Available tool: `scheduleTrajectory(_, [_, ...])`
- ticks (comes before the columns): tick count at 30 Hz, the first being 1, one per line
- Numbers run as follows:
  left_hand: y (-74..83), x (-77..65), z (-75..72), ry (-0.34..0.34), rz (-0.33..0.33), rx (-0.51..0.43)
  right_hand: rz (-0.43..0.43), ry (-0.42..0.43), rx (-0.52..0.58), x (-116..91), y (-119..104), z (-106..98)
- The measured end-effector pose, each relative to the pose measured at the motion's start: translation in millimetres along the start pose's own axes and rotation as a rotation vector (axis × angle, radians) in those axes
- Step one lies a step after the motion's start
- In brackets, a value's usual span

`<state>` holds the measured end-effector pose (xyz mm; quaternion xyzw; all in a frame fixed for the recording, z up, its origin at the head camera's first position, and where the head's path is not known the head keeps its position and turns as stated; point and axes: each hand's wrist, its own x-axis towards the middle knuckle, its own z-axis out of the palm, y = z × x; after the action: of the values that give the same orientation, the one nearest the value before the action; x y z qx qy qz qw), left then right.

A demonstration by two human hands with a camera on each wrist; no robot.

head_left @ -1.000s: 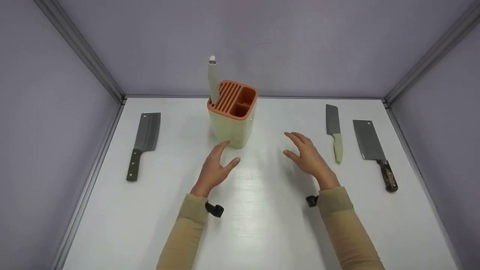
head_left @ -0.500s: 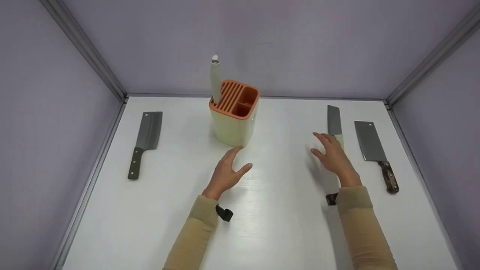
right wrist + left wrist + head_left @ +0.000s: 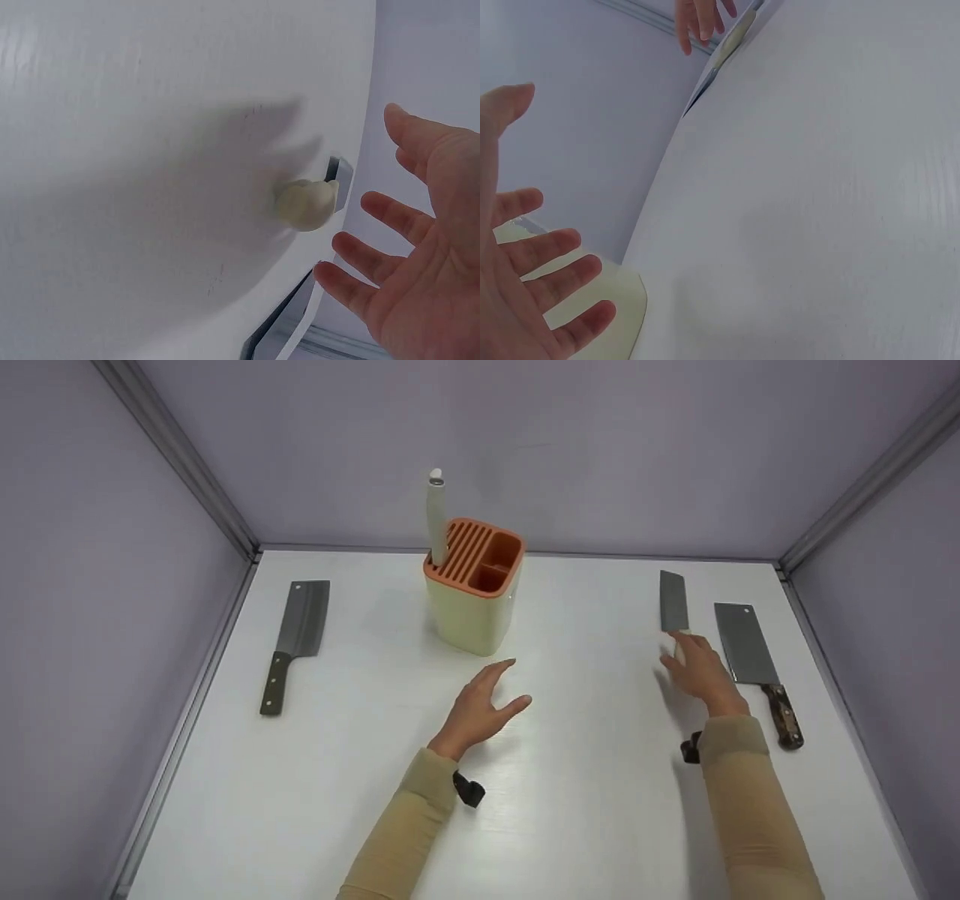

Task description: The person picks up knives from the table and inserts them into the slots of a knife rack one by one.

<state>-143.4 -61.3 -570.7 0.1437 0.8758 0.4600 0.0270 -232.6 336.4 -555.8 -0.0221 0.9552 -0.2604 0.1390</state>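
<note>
My right hand (image 3: 699, 671) hovers over the handle of a small kitchen knife (image 3: 673, 604), fingers spread and partly hiding that handle in the head view. A gap shows between the hand and the pale green handle (image 3: 307, 206) in the right wrist view. My left hand (image 3: 478, 712) is held above the table just in front of a cream knife block (image 3: 466, 622), thumb and fingers apart, holding nothing. The block has an orange slotted top (image 3: 465, 551). A pale-handled utensil (image 3: 437, 521) stands upright in its leftmost slot; its lower part is hidden.
A cleaver with a dark brown patterned handle (image 3: 782, 716) lies right of the small knife. Another cleaver with a dark green handle (image 3: 275, 682) lies at the left. Pale walls (image 3: 600, 457) enclose the white table (image 3: 585, 780) at the back and sides.
My right hand has moved right, from beside the block to over the small knife's handle. My left hand has drifted a little right and toward me, still spread. The knives lie where they were.
</note>
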Motion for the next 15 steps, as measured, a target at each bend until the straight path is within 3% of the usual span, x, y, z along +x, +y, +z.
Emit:
scheduleTrajectory(7, [6.1, 5.2, 15.0, -0.045, -0.006, -0.025, 0.04, -0.022, 0.043, 10, 13, -4])
scheduleTrajectory(15, [11.5, 11.3, 29.6, -0.102, 0.01, -0.025, 0.046, -0.026, 0.042, 21, 13, -1])
